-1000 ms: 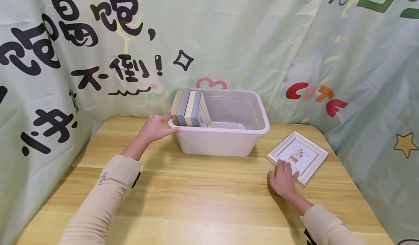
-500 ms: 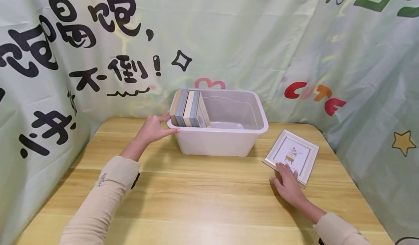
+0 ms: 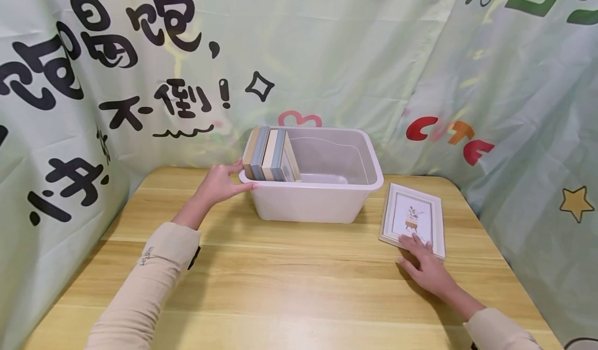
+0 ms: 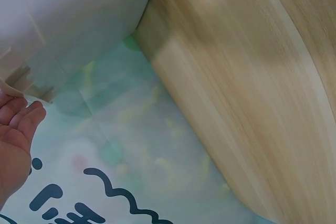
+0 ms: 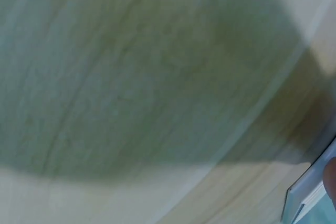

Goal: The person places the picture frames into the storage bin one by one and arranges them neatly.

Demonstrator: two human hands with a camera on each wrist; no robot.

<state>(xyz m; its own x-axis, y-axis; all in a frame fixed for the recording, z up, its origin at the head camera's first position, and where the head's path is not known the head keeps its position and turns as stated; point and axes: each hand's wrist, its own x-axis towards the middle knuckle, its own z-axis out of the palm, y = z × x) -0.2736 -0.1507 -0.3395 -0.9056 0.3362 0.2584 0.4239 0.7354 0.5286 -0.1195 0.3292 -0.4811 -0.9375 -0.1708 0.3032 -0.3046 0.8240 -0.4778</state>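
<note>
A pale grey plastic bin (image 3: pixel 308 204) stands at the back of the table. My left hand (image 3: pixel 219 184) grips its rim at the left corner; in the left wrist view that hand's fingers (image 4: pixel 26 119) curl at the rim. Inside the bin's left end, several thin blue and beige frame-like pieces (image 3: pixel 271 155) stand on edge. To the right of the bin, a white picture frame (image 3: pixel 412 212) with a potted-plant print lies face up. My right hand (image 3: pixel 427 269) rests its extended fingertips on the frame's near edge. A frame corner (image 5: pixel 304 198) peeks into the right wrist view.
The wooden table (image 3: pixel 280 282) has rounded far corners. A printed fabric curtain (image 3: pixel 336 54) with black lettering hangs close behind the bin and along both sides.
The picture frame has turned anticlockwise on the table, from a diamond angle to nearly straight. My right hand has moved slightly right and nearer along with it. The left hand stays on the rim.
</note>
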